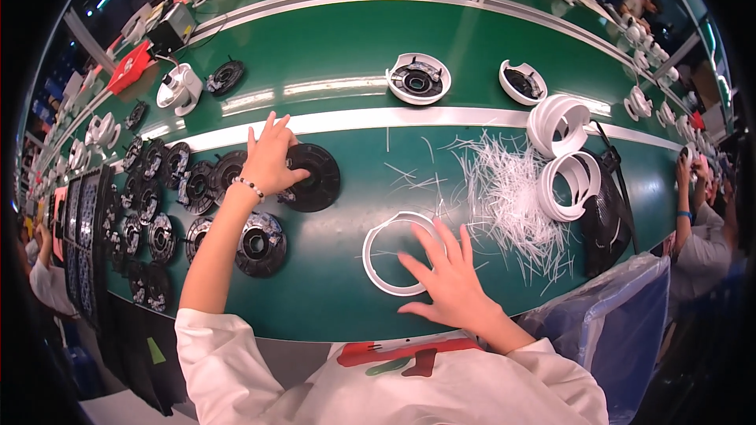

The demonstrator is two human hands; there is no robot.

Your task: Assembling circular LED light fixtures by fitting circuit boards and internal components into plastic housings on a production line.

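Observation:
My left hand (272, 159), with a beaded bracelet at the wrist, reaches over the rows of parts with its fingers spread. Its thumb overlaps the edge of a black round disc (319, 181); whether it touches is unclear. A white plastic ring (374, 275) lies on the green work table (339, 299) in front of me. Over the right rim of that ring is my right hand (450, 279), fingers apart and nothing gripped. Near my left forearm lies another black disc (260, 245) with a circuit board around its centre.
Several black discs (161, 238) stand in rows at left beside black trays (83, 212). A heap of thin white strips (504, 197) lies at right near white housings (557, 124) and a black tool (602, 228). Beyond, a green conveyor (331, 55) carries a white housing (417, 97). A blue bin (622, 330) stands lower right.

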